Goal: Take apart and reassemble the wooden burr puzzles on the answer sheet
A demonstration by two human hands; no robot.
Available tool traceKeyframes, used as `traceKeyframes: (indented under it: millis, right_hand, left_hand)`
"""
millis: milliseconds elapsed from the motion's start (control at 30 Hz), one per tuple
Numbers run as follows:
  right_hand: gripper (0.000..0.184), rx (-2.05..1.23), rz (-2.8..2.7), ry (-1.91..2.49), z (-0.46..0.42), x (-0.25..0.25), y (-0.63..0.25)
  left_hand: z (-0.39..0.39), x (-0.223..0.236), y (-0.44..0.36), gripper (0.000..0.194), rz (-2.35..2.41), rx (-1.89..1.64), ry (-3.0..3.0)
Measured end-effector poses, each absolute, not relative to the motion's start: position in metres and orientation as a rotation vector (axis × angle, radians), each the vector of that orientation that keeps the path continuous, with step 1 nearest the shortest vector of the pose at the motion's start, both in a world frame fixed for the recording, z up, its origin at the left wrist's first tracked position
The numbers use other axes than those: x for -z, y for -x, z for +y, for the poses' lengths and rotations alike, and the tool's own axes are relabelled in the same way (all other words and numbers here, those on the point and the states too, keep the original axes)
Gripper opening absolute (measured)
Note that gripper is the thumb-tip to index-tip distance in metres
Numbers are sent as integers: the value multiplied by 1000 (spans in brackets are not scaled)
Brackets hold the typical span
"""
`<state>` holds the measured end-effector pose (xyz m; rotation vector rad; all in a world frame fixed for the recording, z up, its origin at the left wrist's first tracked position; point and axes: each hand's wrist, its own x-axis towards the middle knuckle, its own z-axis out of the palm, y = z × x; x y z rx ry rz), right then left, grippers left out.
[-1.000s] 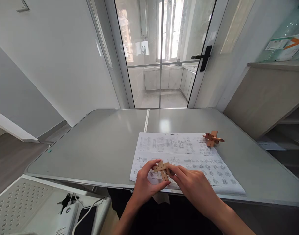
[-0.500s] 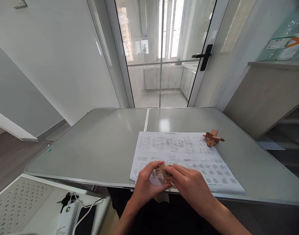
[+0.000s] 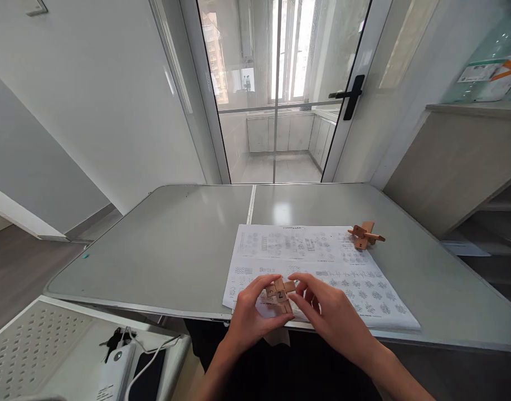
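Note:
My left hand [image 3: 251,317] is closed around a small wooden interlocking puzzle [image 3: 280,293], holding it just above the printed instruction sheet [image 3: 347,278] near the table's front edge. Numbers are marked on its wooden bars. My right hand [image 3: 330,314] hovers beside the puzzle on the right, fingers curled, with the thumb and forefinger tips at its right end. A second assembled wooden puzzle [image 3: 366,235] lies at the sheet's far right corner, out of reach of both hands.
The grey table [image 3: 163,245] has a seam down its middle. A white perforated surface [image 3: 38,345] at lower left carries a white device, keys and a cable. A glass door stands behind the table, a wooden shelf unit [image 3: 460,161] to the right.
The puzzle sank slightly toward the sheet and turned in my left hand. My right hand's fingers have loosened and drawn a little away from its right side.

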<state>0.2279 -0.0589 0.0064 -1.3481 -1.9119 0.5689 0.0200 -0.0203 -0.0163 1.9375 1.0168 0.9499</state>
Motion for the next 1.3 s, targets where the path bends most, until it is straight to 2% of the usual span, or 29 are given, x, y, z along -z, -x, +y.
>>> traceKeyframes:
  millis: [400,533,667,833,967,1033,1300]
  right_hand:
    - [21,-718,-1966,1351,-53,0,-233]
    - [34,-693,-1974,1367,-52,0,-231]
    - [48,-930,-1744,1405,-50,5,-224]
    - [51,-1224,-1507,1360,-50,4,-216]
    - [54,-1599,-1163,1273,-52,-4,-218]
    - [53,-1677,-965,1228,-52,-7,-224]
    - [31,-1615,-386,1005,-46,7,-267]
  left_hand:
    - [-20,11,-14,66,964,-905,-1873]
    - [-20,11,-14,66,973,-908,-1894]
    - [-20,13,-15,66,957,-909,-1897]
    - [-19,14,-14,69,979,-891,-1845]
    - [-16,16,-11,83,946,-922,-1722]
    - [-14,17,-12,86,905,-951,-1684]
    - [-15,11,-19,51,971,-971,-1707]
